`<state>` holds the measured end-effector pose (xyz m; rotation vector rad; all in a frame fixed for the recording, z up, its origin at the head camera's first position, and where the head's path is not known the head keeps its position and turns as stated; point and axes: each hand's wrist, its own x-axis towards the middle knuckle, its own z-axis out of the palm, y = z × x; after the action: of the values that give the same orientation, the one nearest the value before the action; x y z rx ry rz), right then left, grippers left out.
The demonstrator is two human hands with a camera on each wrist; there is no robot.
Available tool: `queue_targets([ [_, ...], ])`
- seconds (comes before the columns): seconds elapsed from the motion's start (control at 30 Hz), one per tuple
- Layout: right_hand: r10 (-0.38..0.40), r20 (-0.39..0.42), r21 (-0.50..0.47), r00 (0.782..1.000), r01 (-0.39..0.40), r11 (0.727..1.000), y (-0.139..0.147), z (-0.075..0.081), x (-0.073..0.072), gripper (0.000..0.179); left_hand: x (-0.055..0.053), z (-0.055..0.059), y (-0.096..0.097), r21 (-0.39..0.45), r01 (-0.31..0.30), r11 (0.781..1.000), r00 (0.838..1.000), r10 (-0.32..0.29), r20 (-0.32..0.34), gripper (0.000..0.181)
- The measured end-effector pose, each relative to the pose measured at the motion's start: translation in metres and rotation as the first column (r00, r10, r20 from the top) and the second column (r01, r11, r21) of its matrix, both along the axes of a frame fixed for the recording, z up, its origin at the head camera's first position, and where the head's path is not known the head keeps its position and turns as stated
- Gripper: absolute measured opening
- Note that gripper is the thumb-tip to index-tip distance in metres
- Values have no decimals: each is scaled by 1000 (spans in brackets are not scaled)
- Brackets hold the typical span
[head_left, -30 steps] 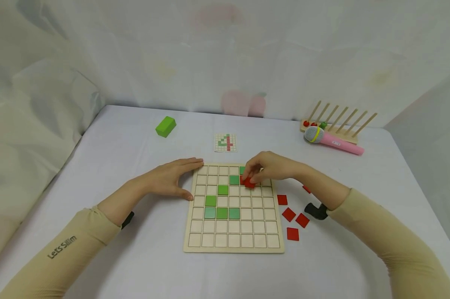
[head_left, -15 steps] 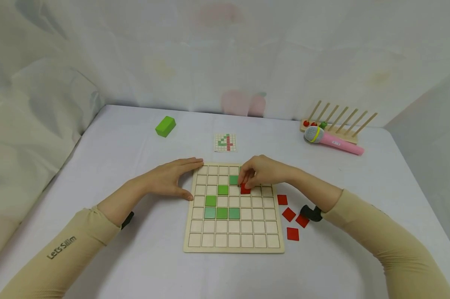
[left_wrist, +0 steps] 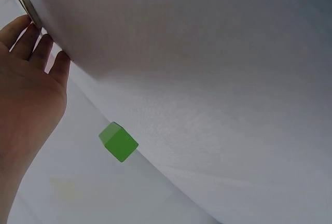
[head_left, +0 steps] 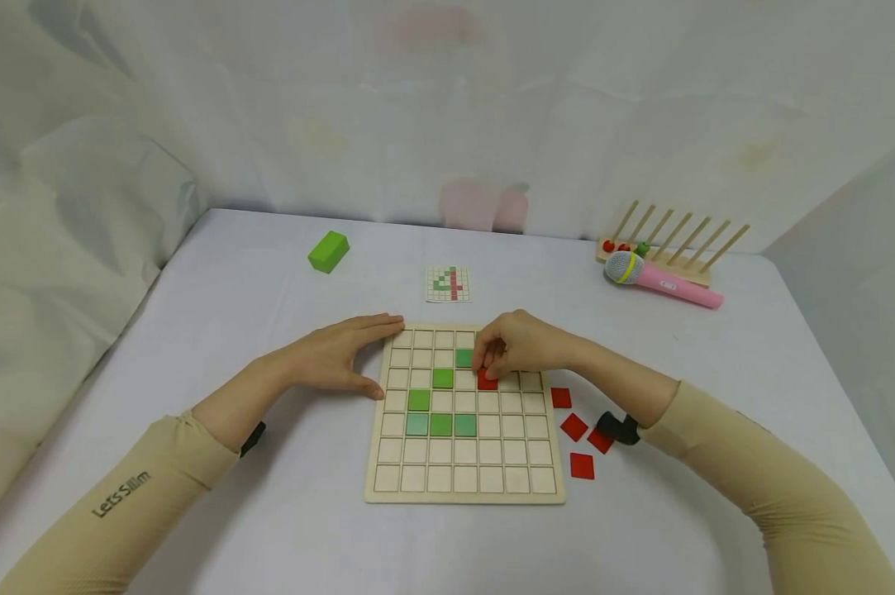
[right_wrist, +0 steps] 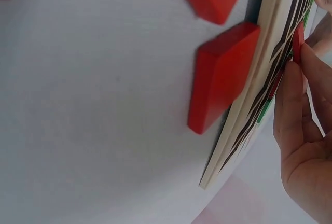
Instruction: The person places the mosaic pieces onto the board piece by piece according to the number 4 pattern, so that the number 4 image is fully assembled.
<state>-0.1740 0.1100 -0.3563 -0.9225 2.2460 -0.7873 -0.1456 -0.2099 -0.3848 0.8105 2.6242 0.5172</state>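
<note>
A wooden grid board (head_left: 465, 497) lies on the white table. Several green square tiles, such as one nearest the front left (head_left: 417, 425), sit in its cells in a slanting line and a short row. My right hand (head_left: 527, 343) is over the board's upper right part and pinches a red square tile (head_left: 487, 381) between thumb and fingers. In the right wrist view this red tile (right_wrist: 298, 42) stands tilted at the grid, and part of another red tile shows under the fingers. My left hand (head_left: 335, 355) has its fingers spread, fingertips and thumb touching the board's left edge.
Several loose red tiles (head_left: 573, 426) lie right of the board. Behind it is a small pattern card (head_left: 449, 283). A green block (head_left: 329, 252) stands back left. At back right, a pink toy microphone (head_left: 666, 281) lies against a wooden peg rack (head_left: 692, 268).
My right hand has brought the red tile slightly left and toward me, lowering it to a cell in the third row. The left hand has stayed in place.
</note>
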Motion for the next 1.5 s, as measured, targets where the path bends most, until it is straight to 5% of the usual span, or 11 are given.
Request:
queue_targets([
  [0.43, -11, -105, -4, 994, 11, 1000, 17, 14, 1, 9, 0, 0, -1, 11, 7, 1000, 1000, -7, -14, 106],
  [1.0, -96, 18, 17, 995, 96, 995, 92, 2, -1, 11, -1, 2, 1, 5, 7, 1000, 1000, -8, 9, 106],
  [1.5, -71, 80, 82, 994, 64, 995, 106, -7, 7, 21, -1, -1, -1, 17, 5, 1000, 1000, -5, -4, 106],
])
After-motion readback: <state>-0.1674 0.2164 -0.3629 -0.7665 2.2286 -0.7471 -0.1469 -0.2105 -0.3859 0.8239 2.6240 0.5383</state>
